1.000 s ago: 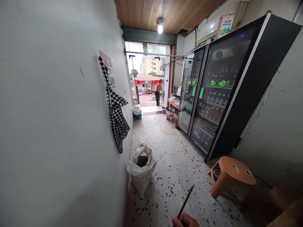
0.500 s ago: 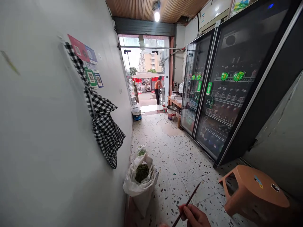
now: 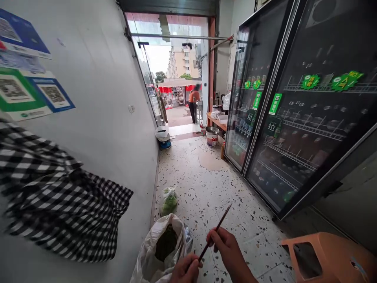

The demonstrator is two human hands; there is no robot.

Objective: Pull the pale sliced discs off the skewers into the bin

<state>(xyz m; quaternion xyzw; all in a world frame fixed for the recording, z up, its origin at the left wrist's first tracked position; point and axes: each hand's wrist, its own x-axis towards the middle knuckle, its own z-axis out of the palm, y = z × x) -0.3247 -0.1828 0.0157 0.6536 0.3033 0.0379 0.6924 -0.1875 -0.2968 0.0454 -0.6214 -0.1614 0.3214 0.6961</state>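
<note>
A thin dark reddish-brown stick with a pointed tip [image 3: 224, 218] slants up and away in front of me. My right hand [image 3: 225, 245] pinches it around the middle. Lower down, my left hand [image 3: 186, 269] has its fingers closed round the near end. Just left of my hands stands an open white woven sack [image 3: 150, 247] holding dark green leafy stuff [image 3: 167, 241]. Behind it on the floor sits a tied clear plastic bag [image 3: 169, 199] with something light green inside.
Black glass-door fridges [image 3: 265, 110] line the right side, with an orange plastic stool [image 3: 332, 251] nearer me. A checkered cloth [image 3: 67, 196] hangs on the left wall. Buckets [image 3: 163, 137] flank the doorway. A person in an orange top [image 3: 193, 98] stands by the entrance.
My view has moved forward, bringing the sack, cloth and fridges closer. Both hands have risen further into view with the stick, and the left hand now shows plainly on its lower end.
</note>
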